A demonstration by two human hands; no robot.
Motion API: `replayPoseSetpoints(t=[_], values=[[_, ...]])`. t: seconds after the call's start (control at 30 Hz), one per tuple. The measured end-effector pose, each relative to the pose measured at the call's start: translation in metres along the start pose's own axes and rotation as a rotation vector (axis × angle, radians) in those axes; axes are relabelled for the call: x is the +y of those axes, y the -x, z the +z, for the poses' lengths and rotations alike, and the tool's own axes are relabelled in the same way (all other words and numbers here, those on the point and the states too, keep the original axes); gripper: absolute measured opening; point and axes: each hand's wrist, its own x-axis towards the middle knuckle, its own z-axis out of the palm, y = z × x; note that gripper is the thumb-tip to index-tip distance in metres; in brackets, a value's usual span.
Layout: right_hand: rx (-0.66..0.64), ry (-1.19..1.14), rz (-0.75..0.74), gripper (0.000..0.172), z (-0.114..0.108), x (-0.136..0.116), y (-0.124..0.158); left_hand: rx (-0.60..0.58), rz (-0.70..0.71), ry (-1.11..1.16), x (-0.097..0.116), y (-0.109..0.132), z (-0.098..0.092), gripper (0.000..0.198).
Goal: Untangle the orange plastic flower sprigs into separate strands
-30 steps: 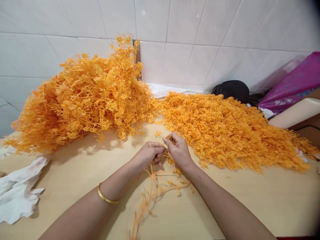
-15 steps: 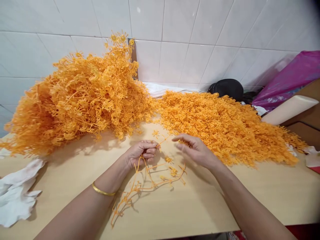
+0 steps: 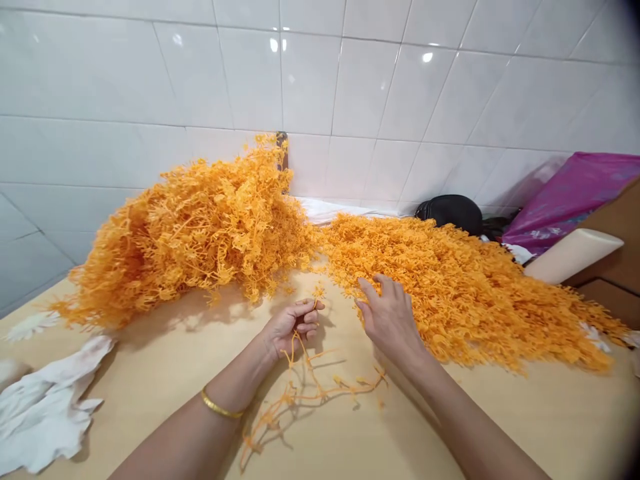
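Observation:
My left hand [image 3: 295,327], with a gold bangle [image 3: 220,407] on its wrist, pinches an orange plastic flower stem [image 3: 315,383]. The stem's branches hang below the fingers and spread over the table. A small loose orange piece [image 3: 319,291] shows just beyond the left fingertips. My right hand [image 3: 393,317] is open, fingers apart, beside the near-left edge of a heap of small orange pieces [image 3: 475,293]. Nothing shows in its grip. To the left rises a large bushy pile of orange plastic sprays [image 3: 200,233].
A white crumpled cloth [image 3: 55,407] lies on the table [image 3: 165,373] at left. Behind the right heap are a black rounded case [image 3: 453,213], a purple bag [image 3: 565,200] and a pale roll [image 3: 575,257]. A tiled wall [image 3: 375,87] stands at the back.
The camera view has tilted up, so everything sits lower. My right hand has moved from near the stem's tip to the right heap's edge, its fingers spreading. My left hand keeps its pinch.

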Motion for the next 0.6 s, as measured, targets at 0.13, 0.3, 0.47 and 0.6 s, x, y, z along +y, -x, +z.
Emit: replayPoseSetpoints(t=[0.13, 0.3, 0.47, 0.6], values=[[-0.328, -0.456, -0.127, 0.02, -0.024, -0.018, 0.018, 0.023, 0.072, 0.034, -0.004, -0.001, 0.002, 0.014], [-0.504, -0.419, -0.252, 0.008, -0.029, -0.046, 0.07, -0.016, 0.187, -0.041, -0.001, 0.002, 0.001, 0.016], [-0.344, -0.262, -0.289, 0.015, -0.013, -0.042, 0.089, -0.05, 0.18, -0.095, 0.01, 0.006, -0.003, 0.019], [-0.229, -0.449, -0.193, 0.016, -0.027, -0.032, 0.077, -0.046, 0.135, -0.138, 0.017, 0.006, -0.008, 0.029]])
